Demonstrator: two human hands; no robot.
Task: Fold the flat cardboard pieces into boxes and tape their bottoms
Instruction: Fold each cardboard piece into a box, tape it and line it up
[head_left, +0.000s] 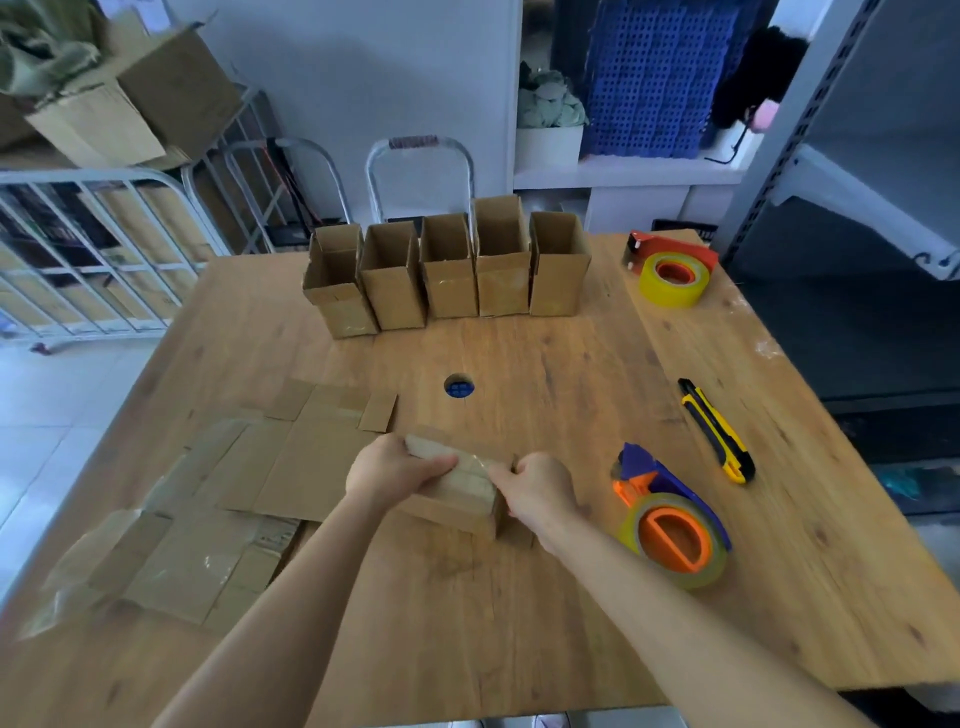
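Holding a box (462, 486) down on the tabletop (545, 353), at 6 o'clock from the round hole (459, 387). Closed upper face, glossy tape across it. Left grip (387, 470) curled over the box's 9 o'clock end, fingers lying on the top face. Right grip (540, 491) curled round the 3 o'clock end, one finger stretched along the tape. Just beside the box, at 9 o'clock from it, flats (311, 467) spread on the wood, partly under the left grip. More flats, overlapping and streaked with old tape, in a pile (171, 561) at 8 o'clock near the tabletop edge. At 12 o'clock from the hole, a row (447, 270) of five upright open boxes, side by side and touching. At 3 o'clock from the held box, near but apart, a blue dispenser (670, 525) with an orange core. At 3 o'clock from the hole, a yellow knife (717, 431). At 1 o'clock, a red dispenser (672, 273) with a yellow roll.
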